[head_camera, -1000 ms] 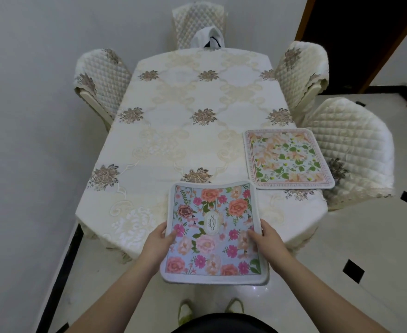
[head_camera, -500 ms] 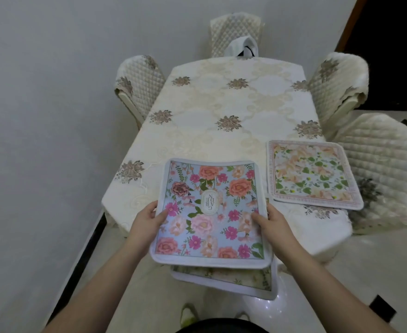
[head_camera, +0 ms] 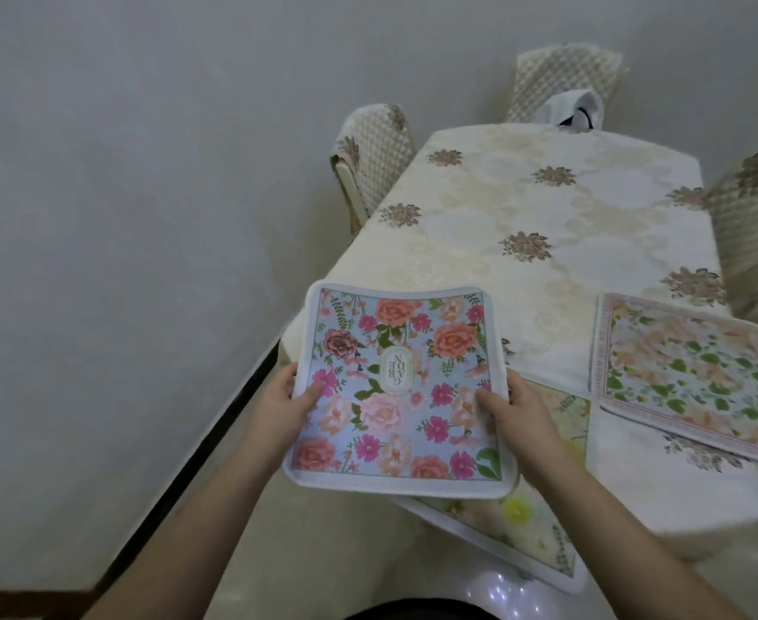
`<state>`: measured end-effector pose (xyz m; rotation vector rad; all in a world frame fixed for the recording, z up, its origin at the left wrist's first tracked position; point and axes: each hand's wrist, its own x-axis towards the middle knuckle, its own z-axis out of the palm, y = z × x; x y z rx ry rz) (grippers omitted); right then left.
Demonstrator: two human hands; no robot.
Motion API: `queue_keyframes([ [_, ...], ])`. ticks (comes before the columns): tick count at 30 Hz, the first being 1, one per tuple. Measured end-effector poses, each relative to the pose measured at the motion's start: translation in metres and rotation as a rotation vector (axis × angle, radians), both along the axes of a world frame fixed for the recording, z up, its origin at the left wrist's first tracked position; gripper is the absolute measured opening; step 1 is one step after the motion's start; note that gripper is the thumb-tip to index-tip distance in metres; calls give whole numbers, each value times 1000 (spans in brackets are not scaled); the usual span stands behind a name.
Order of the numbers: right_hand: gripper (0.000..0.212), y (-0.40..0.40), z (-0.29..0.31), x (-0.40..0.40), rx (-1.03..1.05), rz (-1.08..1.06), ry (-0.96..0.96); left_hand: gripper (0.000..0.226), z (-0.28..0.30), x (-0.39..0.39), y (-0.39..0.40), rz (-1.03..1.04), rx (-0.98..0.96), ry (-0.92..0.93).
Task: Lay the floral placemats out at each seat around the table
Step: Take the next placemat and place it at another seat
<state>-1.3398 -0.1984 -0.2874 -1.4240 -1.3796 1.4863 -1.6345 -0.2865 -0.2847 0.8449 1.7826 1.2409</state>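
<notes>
- The left hand (head_camera: 285, 407) is gripping the left edge of the blue mat (head_camera: 397, 389), its thumb lying on the printed face and the other fingers curling out of sight beneath.
- The right hand (head_camera: 513, 413) is gripping the right edge of the same mat, thumb on top, remaining fingers hidden under it.
- The blue mat is hanging in the air at the table's near left corner, its far edge bowing slightly upward; it is showing pink, orange and magenta flowers round a small oval label in the middle.
- A second mat, the yellow mat (head_camera: 542, 543), is lying under the blue one, sticking out at the lower right; it is pale with yellow flowers and a white border. Whether a hand is pinching it too, I cannot tell.
- A pink mat (head_camera: 686, 378) is lying flat on the table (head_camera: 547, 270) at the right side, beside a quilted chair, well apart from the held mats.
- The table is wearing a cream cloth with brown flower motifs.
- Quilted chairs are standing round it: the left chair (head_camera: 375, 147), the far chair (head_camera: 560, 80) and the right chair (head_camera: 753, 208).
- A white bag (head_camera: 572, 107) is sitting at the far chair, touching the table's far edge; its contents are not showing.
</notes>
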Motion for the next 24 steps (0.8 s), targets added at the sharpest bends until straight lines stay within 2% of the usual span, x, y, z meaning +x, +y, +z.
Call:
queue_keyframes([
  [5,20,-21,9,-49,10,32,-34,15,2,-40,-31,39,11,-15],
  [12,19,-76,17,-144,-44,83,43,19,-4,-136,-93,98,-22,-99],
  [18,16,-123,7,-218,-121,101,89,14,-12,-215,-140,73,-28,-105],
  [24,18,-149,-3,-261,-145,101,67,13,-21,-258,-167,72,-99,-90],
])
